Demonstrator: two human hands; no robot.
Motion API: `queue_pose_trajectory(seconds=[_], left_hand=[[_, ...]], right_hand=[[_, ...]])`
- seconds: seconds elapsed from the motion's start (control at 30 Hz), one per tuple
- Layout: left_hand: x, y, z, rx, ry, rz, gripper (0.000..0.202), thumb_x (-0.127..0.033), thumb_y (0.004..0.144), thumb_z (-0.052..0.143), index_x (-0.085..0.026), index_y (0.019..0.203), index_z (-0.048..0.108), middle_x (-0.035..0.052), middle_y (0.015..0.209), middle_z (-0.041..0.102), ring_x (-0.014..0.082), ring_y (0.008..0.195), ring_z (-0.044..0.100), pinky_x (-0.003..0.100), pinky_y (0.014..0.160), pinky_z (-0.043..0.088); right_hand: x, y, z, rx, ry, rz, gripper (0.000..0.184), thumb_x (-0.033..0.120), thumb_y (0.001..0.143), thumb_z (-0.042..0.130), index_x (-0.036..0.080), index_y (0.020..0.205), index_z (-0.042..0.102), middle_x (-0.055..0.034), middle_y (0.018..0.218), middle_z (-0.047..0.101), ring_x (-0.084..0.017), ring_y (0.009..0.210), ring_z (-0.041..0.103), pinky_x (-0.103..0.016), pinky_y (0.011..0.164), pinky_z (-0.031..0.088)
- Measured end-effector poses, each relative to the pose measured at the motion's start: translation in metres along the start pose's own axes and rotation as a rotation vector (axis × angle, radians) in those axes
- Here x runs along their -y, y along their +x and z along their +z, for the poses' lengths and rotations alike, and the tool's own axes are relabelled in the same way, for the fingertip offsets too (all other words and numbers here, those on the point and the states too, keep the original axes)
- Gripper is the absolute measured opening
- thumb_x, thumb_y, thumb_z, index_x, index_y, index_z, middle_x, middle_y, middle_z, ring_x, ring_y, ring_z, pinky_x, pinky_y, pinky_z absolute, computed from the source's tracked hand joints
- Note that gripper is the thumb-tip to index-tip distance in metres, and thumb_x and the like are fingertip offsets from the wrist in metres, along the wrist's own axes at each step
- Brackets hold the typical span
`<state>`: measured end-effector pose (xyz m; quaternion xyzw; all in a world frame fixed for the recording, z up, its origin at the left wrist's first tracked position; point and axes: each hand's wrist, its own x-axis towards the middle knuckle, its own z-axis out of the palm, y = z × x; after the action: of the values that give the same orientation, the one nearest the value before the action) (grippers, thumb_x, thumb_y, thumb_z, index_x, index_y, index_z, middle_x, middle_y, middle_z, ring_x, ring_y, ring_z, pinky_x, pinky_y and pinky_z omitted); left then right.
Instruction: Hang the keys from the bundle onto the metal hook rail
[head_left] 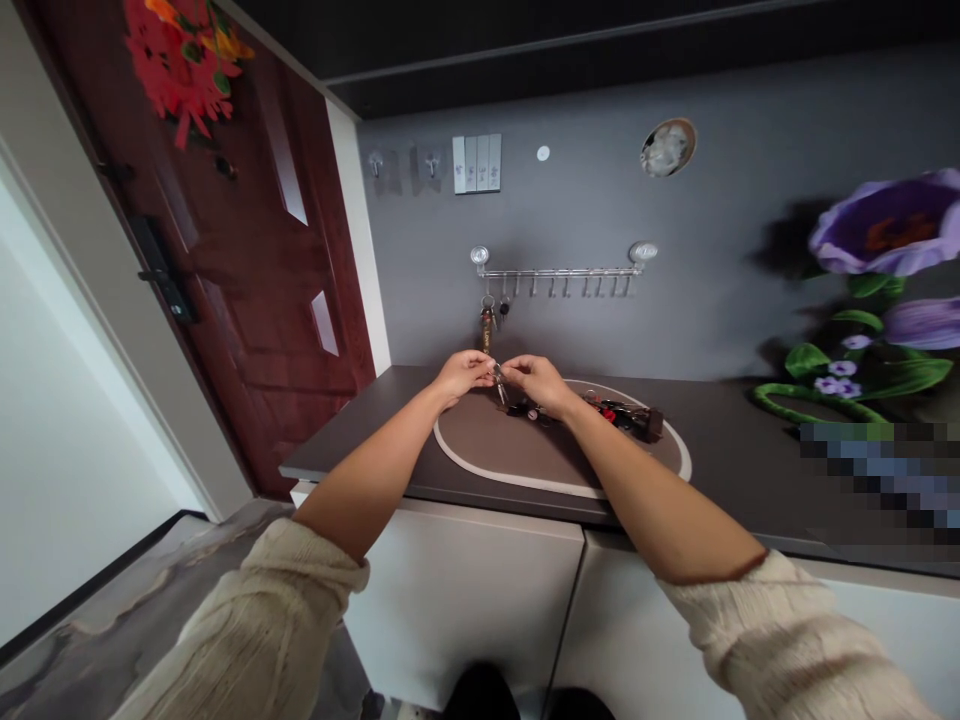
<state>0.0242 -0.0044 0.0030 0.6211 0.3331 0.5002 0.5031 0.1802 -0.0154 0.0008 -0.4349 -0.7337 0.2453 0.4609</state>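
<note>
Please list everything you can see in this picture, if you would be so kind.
wooden door: 1, dark red-brown, left of the wall
paper decoration: 1, red, high on the door
door lock: 1, black, on the door
wall switch panel: 1, white, on the grey wall
hook rail: 1, silver, on the wall
flower mural: 1, purple and green, right on the wall
hanging keys: 1 bunch, brass and dark, on the rail
countertop: 1, dark grey, below the wall
oval mat: 1, brown, cream rim, on the countertop
key bunch: 1, dark and red, on the mat
cabinets: 2, white, under the countertop
metal key ring: 1, silver, between the hands
left hand: 1, pinching the ring
right hand: 1, pinching the ring
knit sleeves: 2, cream, pushed up the forearms
</note>
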Motion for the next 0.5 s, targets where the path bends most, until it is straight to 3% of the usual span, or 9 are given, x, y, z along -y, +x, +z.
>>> queue_pose_trajectory(seconds=[0.27, 0.5], left_hand=[[-0.0032, -0.0024, 0.0046, -0.005, -0.021, 0.028, 0.02, -0.026, 0.065, 0.062, -0.011, 0.075, 0.054, -0.0003, 0.062, 0.054, 0.0058, 0.055, 0.051, 0.023, 0.057, 0.044], [-0.0019, 0.0014, 0.0079, -0.04, -0.014, 0.063, 0.025, -0.031, 0.06, 0.065, -0.012, 0.075, 0.058, 0.0, 0.064, 0.055, 0.0056, 0.057, 0.049, 0.019, 0.053, 0.039]], right_hand=[[0.0024, 0.0002, 0.0003, 0.005, 0.154, 0.013, 0.024, 0.035, 0.063, 0.056, 0.013, 0.071, 0.057, 0.0013, 0.059, 0.052, -0.006, 0.051, 0.041, -0.021, 0.055, 0.036], [0.0038, 0.0009, -0.002, -0.015, 0.103, -0.025, 0.023, 0.036, 0.065, 0.053, 0.013, 0.07, 0.055, 0.001, 0.063, 0.052, -0.007, 0.056, 0.043, -0.022, 0.058, 0.035]])
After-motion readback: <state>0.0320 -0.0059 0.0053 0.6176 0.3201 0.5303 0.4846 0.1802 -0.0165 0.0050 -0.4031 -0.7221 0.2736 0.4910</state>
